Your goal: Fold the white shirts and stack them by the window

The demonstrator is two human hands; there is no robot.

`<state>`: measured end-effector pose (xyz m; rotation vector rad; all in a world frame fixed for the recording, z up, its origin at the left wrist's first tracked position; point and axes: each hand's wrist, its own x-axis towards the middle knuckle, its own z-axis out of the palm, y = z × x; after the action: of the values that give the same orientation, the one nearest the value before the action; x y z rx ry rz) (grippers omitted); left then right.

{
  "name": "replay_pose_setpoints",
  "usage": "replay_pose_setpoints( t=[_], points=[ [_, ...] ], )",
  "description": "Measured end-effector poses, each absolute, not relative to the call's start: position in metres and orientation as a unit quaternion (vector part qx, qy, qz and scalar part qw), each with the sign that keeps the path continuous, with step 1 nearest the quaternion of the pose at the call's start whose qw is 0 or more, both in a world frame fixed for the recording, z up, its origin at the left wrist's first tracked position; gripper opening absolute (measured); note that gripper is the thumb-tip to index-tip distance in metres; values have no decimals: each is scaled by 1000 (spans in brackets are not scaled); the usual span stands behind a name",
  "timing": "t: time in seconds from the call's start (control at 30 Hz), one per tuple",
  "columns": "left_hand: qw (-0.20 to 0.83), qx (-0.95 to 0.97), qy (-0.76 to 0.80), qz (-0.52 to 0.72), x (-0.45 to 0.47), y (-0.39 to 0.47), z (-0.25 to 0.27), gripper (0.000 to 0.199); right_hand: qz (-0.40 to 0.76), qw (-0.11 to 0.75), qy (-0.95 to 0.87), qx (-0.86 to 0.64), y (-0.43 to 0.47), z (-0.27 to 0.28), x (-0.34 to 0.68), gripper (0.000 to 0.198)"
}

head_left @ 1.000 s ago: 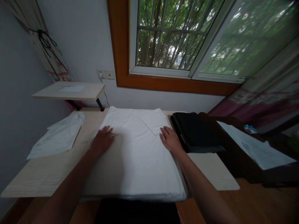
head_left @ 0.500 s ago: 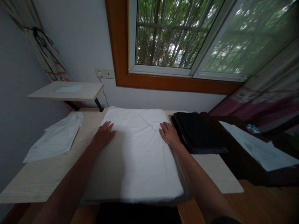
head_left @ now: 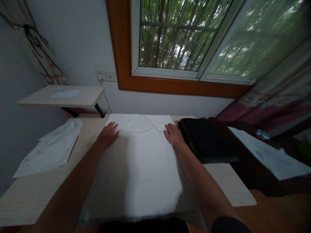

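A white cloth (head_left: 150,168) lies spread over the middle of the table, its near end reaching the table's front edge. My left hand (head_left: 107,134) rests flat on its far left part, fingers stretched forward. On the far right side, my right hand (head_left: 173,134) lies palm down with its fingers apart. Neither hand grasps anything. Between them, a thin reddish thread-like line (head_left: 153,124) runs slantwise across the cloth near its far edge. Slight wrinkles show around the fingertips.
Left of the cloth lies a folded white garment (head_left: 51,147) on the pale wooden table (head_left: 31,197). A raised shelf (head_left: 89,97) stands behind it. To the right are a black folded item (head_left: 209,137) and a white sheet (head_left: 269,155) on a dark surface.
Both hands keep almost the same place on the cloth. The cloth's far edge looks straighter, and the thread-like line sits slightly higher and further left. The view has shifted a little.
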<state>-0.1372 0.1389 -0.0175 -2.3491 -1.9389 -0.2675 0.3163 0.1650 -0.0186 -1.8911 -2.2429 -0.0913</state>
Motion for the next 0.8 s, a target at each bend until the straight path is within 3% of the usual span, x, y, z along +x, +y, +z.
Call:
replay_pose_setpoints(
  t=[0.43,0.8],
  points=[
    [44,-769,-634,-69,-140,160,-16,62,-13,95,-762,-640,190,-20,317,59],
    [69,-760,-641,-82,-150,108,-28,61,-17,88,-769,-633,158,-23,325,60]
  ],
)
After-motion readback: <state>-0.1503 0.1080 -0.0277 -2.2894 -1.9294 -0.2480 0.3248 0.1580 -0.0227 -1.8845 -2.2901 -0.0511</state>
